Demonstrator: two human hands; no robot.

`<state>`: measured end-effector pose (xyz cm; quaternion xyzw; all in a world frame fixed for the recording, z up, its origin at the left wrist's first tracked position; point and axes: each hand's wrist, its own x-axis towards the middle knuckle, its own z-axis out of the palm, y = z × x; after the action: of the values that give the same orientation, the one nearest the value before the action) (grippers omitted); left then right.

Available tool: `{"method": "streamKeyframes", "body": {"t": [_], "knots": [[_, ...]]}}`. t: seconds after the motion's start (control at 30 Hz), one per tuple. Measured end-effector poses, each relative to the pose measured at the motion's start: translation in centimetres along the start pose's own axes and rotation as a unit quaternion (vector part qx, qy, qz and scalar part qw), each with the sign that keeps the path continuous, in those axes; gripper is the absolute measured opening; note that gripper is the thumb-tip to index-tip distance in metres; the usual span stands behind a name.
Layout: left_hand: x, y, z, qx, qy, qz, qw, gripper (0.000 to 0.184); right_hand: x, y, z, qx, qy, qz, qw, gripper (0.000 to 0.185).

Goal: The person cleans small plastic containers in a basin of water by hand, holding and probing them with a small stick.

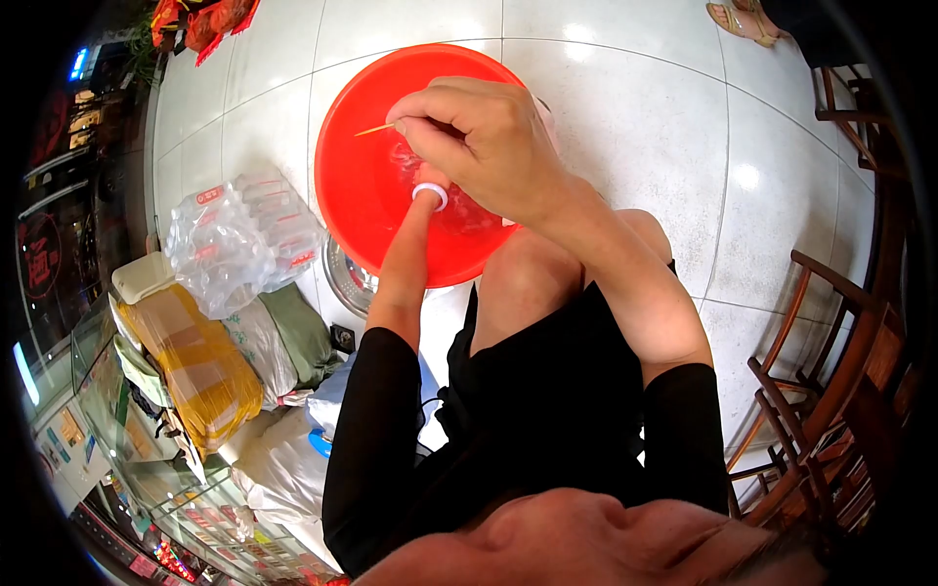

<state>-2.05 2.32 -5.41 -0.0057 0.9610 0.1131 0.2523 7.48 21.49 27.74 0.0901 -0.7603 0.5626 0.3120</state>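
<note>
A large red plastic basin (344,200) stands on the floor in front of my knees, with what looks like water in it. My right hand (479,137) is raised over the basin, thumb and forefinger pinched on a toothpick (372,129) that points left. Lower down, my left hand (430,175) reaches into the basin, a pale bangle (430,189) around its wrist. My right hand covers most of the left one's fingers, so whether they hold anything is hidden.
A metal strainer or bowl (344,278) sits partly under the basin's lower left side. Left of it lie plastic-wrapped bottles (244,230) and a taped yellow parcel (200,361). Wooden chairs (811,391) stand at right. Another person's sandalled foot (745,21) shows at top right.
</note>
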Motion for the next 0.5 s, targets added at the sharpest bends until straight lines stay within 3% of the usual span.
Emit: {"method": "streamKeyframes", "body": {"t": [0.5], "knots": [[-0.37,-0.69,0.04,0.007,0.000,0.000,1.000,0.040,-0.15,0.05,0.18,0.025,-0.013,0.023,0.999,0.008]]}}
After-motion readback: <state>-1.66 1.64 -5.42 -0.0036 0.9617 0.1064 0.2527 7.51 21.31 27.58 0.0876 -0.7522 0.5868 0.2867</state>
